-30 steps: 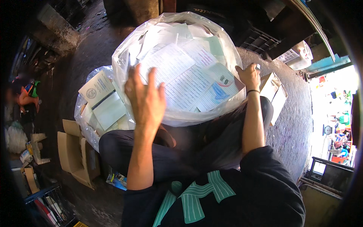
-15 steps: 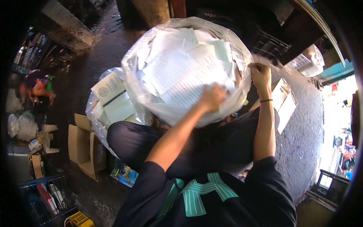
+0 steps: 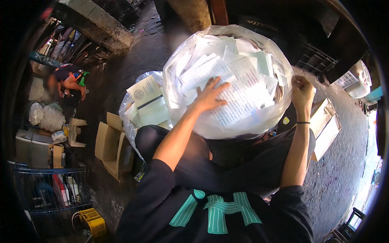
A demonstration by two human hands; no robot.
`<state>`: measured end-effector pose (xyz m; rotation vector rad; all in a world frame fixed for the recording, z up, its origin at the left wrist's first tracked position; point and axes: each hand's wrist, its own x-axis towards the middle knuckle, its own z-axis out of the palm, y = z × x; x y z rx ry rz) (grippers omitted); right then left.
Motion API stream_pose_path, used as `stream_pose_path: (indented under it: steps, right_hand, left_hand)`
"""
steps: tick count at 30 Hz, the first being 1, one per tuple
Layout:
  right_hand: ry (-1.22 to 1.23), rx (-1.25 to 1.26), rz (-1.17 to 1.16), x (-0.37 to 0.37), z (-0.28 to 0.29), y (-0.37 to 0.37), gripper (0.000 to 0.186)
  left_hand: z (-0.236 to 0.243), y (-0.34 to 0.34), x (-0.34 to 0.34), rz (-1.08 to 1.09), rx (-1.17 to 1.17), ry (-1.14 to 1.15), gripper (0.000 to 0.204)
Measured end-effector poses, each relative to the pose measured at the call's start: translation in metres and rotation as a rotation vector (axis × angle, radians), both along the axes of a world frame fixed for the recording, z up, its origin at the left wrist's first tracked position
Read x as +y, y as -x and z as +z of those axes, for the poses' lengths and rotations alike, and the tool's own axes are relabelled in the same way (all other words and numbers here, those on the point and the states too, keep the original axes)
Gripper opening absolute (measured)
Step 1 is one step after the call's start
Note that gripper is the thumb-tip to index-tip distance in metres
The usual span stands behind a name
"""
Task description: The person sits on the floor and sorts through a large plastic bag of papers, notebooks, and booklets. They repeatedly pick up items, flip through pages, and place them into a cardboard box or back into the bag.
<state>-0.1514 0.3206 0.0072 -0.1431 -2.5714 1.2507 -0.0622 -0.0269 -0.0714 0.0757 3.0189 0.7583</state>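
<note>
A large clear plastic bag [image 3: 243,128], stuffed with loose handwritten sheets of paper [image 3: 245,73], stands before my crossed legs. My left hand [image 3: 211,96] lies on the top sheets with its fingers spread, holding nothing. At the bag's right rim, my right hand [image 3: 303,91] pinches the plastic edge between thumb and fingers. Left of it leans a smaller clear bag [image 3: 122,104] with a cream-coloured booklet [image 3: 144,90] and pale papers inside.
An open cardboard box [image 3: 108,141] sits left of my knee, another carton [image 3: 326,129] to the right. Farther left are a crouching person [image 3: 71,83], a blue rack [image 3: 52,172] and a yellow crate [image 3: 93,222]. A concrete post [image 3: 95,26] stands at the far left.
My left hand has moved from the bag's near right side leftward onto the middle of the papers, its fingers now spread. My right hand still grips the rim. The view has shifted left.
</note>
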Motion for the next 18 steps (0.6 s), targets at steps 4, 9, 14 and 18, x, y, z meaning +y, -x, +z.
stream_pose_path:
  steps: [4,9,14,18]
  right_hand:
    - [-0.001,-0.006,-0.017,-0.001,0.009,-0.009,0.028]
    - [0.02,-0.007,0.008,-0.016,0.021,-0.017,0.028]
    - [0.019,0.004,0.023,-0.026,0.032,-0.02,0.027]
    - [-0.046,0.132,0.082,-0.017,0.016,-0.015,0.023]
  left_hand:
    - [-0.018,-0.008,-0.052,0.364,0.053,0.089,0.053]
    - [-0.025,-0.004,-0.065,0.492,0.016,0.024,0.045]
    - [0.001,0.006,0.063,0.064,0.082,0.087,0.049]
    - [-0.032,0.034,0.141,-0.304,0.135,0.138,0.047]
